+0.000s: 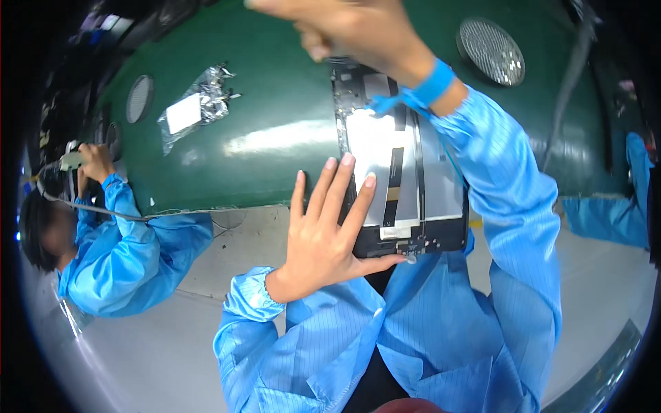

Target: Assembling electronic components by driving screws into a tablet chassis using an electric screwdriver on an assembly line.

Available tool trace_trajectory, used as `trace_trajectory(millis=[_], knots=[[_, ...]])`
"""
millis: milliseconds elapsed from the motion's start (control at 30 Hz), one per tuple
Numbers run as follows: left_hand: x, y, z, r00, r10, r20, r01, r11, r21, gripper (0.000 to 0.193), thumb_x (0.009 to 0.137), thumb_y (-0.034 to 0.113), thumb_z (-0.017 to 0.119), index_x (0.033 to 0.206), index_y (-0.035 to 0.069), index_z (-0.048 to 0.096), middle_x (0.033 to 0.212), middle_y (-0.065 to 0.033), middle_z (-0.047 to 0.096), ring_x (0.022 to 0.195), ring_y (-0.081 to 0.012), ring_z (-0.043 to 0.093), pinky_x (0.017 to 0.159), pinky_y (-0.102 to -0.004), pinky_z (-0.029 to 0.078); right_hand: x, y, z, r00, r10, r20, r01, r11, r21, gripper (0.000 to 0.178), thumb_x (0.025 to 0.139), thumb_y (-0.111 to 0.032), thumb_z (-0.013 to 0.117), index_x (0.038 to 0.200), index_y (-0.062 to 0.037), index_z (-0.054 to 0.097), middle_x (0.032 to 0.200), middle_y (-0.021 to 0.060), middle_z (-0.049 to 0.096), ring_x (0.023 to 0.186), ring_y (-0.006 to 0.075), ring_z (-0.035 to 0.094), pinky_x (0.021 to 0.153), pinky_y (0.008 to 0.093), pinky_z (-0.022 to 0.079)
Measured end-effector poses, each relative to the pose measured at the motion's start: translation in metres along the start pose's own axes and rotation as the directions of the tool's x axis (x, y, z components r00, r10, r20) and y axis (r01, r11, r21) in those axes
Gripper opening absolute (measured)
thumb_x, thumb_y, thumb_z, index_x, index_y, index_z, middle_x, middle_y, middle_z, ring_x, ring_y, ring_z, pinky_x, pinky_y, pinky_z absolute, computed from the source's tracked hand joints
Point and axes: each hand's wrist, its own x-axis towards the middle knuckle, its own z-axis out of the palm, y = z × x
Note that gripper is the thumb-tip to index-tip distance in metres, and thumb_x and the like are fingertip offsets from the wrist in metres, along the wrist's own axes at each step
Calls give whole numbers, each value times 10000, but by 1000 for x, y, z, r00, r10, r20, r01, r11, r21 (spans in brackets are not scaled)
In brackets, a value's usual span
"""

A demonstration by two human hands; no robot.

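Note:
An opened tablet-like device (pixel 439 168) lies over the near edge of the green table. Inside its black frame show silver flat panels, dark strips and small circuit parts. My left hand (pixel 323 237) is open on its left side, fingers spread over the frame and a silver panel, with the thumb along the near edge. Beyond the far end of the device is my right hand (pixel 358 31), wearing a blue wrist strap (pixel 435 86). Motion blurs it and the picture's top edge is close, so I cannot make out anything in its fingers.
On the green table (pixel 275 103) lie a clear bag (pixel 215 93) with small parts and a white label, and a round perforated metal piece (pixel 491 51). A smaller round piece (pixel 140 98) sits further left. A co-worker (pixel 131 255) in blue is at the left, another sleeve (pixel 609 217) at the right.

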Motion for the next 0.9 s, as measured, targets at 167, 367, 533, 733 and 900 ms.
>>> trace_trajectory(millis=[167, 367, 533, 733, 900], knots=[[6, -16, -9, 974, 184, 135, -190, 981, 34, 1121, 664, 724, 732, 1314, -154, 483, 1441, -330, 407, 1373, -532, 331, 1094, -656, 252, -7, -34, -58, 943, -167, -287, 149, 985, -84, 144, 914, -102, 668, 995, 13, 639, 574, 3, 538, 398, 88, 492, 366, 239, 384], [20, -23, -1, 983, 182, 38, -183, 983, 24, 990, 749, 605, 732, 1238, -221, 493, 1399, -374, 413, 1294, -542, 421, 1076, -493, 405, -26, -34, -150, 881, -221, -418, 135, 965, -226, 178, 868, -104, 719, 995, 19, 696, 557, 12, 516, 433, 106, 498, 421, 253, 384], [130, -102, -6, 977, 201, -76, -187, 969, 159, 904, 829, 517, 711, 1350, -157, 411, 1454, -336, 378, 1311, -479, 446, 1012, -454, 477, -28, -42, -170, 883, -179, -433, 115, 979, -171, 200, 882, -71, 673, 1035, 57, 661, 524, -9, 432, 390, 92, 416, 406, 260, 359], [289, -226, -13, 911, 308, -276, -154, 872, 464, 680, 902, 612, 545, 1274, 47, 608, 1375, -169, 544, 1241, -374, 525, 1011, -454, 449, -28, -38, -179, 852, -202, -483, 173, 979, -104, 185, 915, -34, 580, 1057, 77, 624, 531, -13, 398, 386, 84, 376, 394, 266, 348], [311, -281, -35, 855, 145, -499, 91, 903, 420, 615, 872, 599, 608, 1225, 99, 663, 1312, -169, 575, 1167, -360, 573, 953, -458, 480, -45, -35, -214, 810, -204, -550, 184, 979, -92, 195, 931, -37, 550, 1090, 63, 603, 535, -12, 389, 393, 83, 368, 398, 266, 350]])
